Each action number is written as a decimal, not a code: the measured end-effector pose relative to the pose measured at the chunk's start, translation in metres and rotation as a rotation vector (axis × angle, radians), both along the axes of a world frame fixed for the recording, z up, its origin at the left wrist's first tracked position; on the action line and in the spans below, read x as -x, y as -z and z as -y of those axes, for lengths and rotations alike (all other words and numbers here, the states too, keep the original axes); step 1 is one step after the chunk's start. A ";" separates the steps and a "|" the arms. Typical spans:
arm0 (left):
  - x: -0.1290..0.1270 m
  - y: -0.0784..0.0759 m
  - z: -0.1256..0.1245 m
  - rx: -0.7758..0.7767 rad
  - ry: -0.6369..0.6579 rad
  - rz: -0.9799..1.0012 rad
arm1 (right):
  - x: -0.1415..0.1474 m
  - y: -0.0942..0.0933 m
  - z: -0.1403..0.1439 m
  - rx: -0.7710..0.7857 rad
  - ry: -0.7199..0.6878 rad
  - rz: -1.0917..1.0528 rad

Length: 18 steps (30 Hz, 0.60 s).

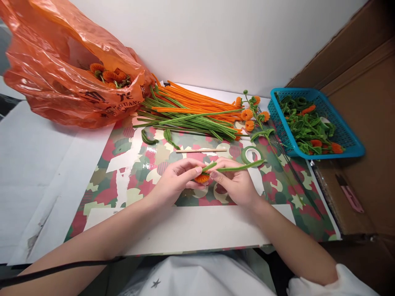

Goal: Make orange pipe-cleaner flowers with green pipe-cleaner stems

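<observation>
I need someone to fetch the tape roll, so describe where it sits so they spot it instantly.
Start at the blue basket on the right. Just left of its near corner, on the camouflage mat, lies the tape roll. It is the only flat green ring there, unlike the long stems behind it.

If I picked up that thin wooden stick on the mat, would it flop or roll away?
The wooden stick looks straight and thin, so it is probably stiff and very light. It seems round and lies loose on the flat mat, so a push might roll it.
</observation>
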State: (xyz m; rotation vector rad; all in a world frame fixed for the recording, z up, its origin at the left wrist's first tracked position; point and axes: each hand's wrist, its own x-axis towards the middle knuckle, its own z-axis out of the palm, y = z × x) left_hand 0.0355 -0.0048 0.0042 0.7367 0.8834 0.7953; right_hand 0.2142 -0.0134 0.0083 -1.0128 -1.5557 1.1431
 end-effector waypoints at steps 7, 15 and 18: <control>0.000 0.001 0.000 -0.047 0.043 0.016 | -0.004 -0.002 -0.001 0.041 -0.149 0.032; -0.001 -0.006 0.001 -0.119 0.009 -0.103 | -0.001 0.004 -0.003 0.169 0.009 -0.115; 0.000 -0.007 0.003 -0.175 0.018 -0.092 | -0.001 0.004 -0.003 0.066 0.084 -0.044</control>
